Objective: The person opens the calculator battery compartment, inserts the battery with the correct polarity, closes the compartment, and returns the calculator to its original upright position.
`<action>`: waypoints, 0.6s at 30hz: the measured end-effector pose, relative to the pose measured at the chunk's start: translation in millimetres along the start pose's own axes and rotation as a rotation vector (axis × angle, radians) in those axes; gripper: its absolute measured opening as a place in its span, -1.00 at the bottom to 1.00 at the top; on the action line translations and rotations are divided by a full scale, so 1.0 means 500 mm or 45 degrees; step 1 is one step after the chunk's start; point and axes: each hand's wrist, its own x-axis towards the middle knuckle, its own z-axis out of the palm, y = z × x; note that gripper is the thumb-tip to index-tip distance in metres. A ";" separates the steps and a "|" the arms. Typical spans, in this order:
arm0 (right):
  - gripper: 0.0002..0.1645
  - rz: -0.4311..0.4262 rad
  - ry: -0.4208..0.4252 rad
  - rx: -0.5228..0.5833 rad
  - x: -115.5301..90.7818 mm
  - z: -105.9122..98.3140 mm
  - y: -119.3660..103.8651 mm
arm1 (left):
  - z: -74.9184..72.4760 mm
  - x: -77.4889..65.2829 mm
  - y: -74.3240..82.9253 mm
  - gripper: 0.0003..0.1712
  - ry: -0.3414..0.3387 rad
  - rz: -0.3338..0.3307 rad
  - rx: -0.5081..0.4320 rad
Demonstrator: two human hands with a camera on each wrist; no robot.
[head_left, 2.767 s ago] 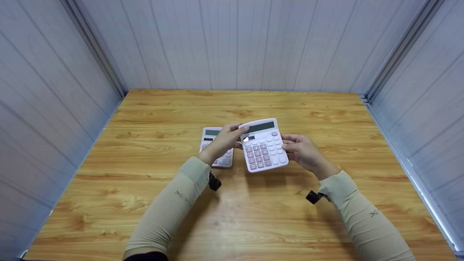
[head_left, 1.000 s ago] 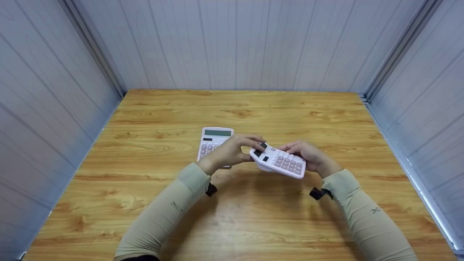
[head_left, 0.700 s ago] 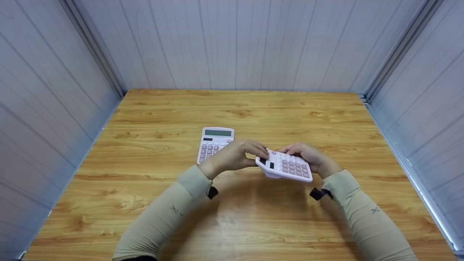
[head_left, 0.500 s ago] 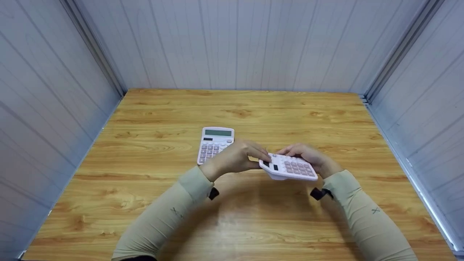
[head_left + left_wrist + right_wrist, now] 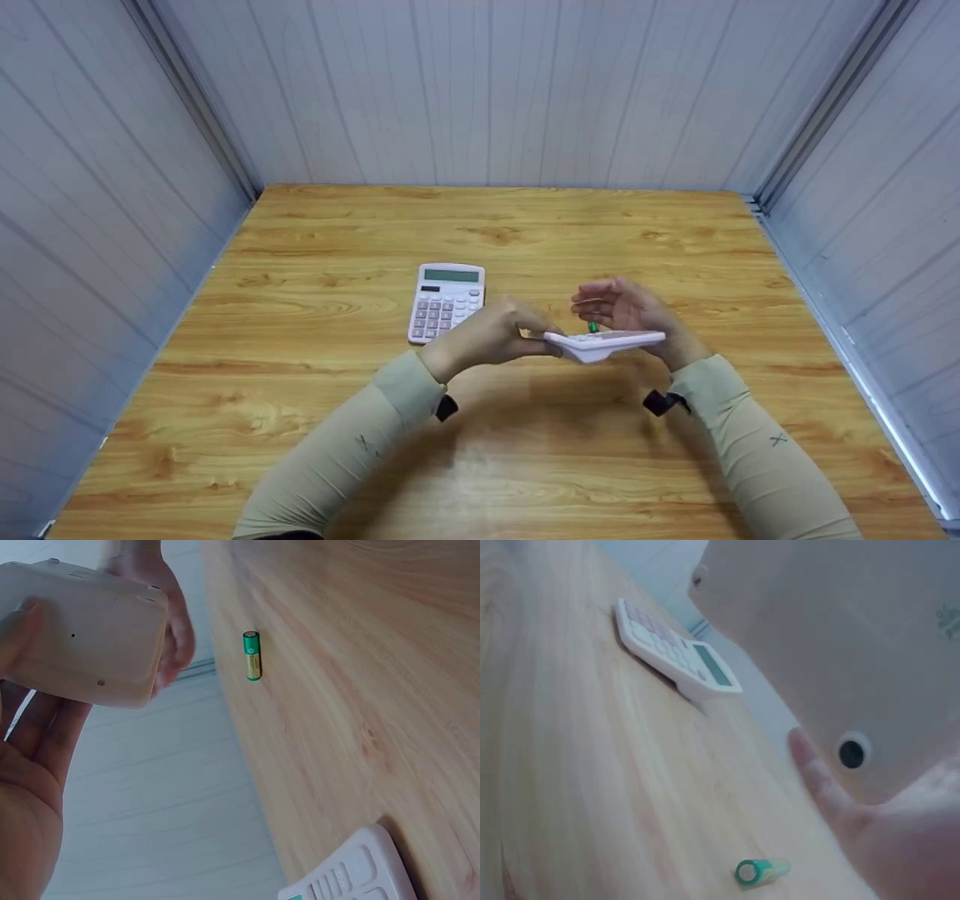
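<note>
Pinch grip of the left hand (image 5: 495, 334) on tilted desktop calculator (image 5: 90, 637), beside loose-fingered right hand (image 5: 630, 306), above wood-grain tabletop (image 5: 360, 232) with second desktop calculator (image 5: 448, 300) and green-and-gold cylindrical battery (image 5: 253, 656)

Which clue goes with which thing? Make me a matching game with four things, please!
Things
1. Left hand
2. Right hand
3. Small green-and-gold cylindrical battery
4. Rectangular pink-and-white plastic calculator on the left

Clues
A. Keys up on the brown wood-grain table
B. Pinching a raised pink-and-white plastic calculator
C. Loose, clear of both hands
D. Open, fingers relaxed

Pairs: 1-B, 2-D, 3-C, 4-A
</note>
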 end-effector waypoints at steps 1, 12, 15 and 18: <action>-0.38 -0.048 -0.021 0.016 -0.001 0.002 -0.002 | -0.001 0.000 -0.001 -0.85 0.014 -0.016 -0.023; -0.32 -0.289 0.005 0.055 -0.015 0.033 -0.037 | -0.014 -0.002 -0.012 -0.84 0.228 -0.383 -0.427; -0.47 -0.318 -0.018 0.108 -0.015 0.043 -0.043 | -0.018 -0.001 -0.015 -0.73 0.292 -0.490 -0.580; -0.59 -0.343 -0.011 0.115 -0.013 0.052 -0.046 | -0.022 -0.002 -0.020 -0.70 0.353 -0.553 -0.652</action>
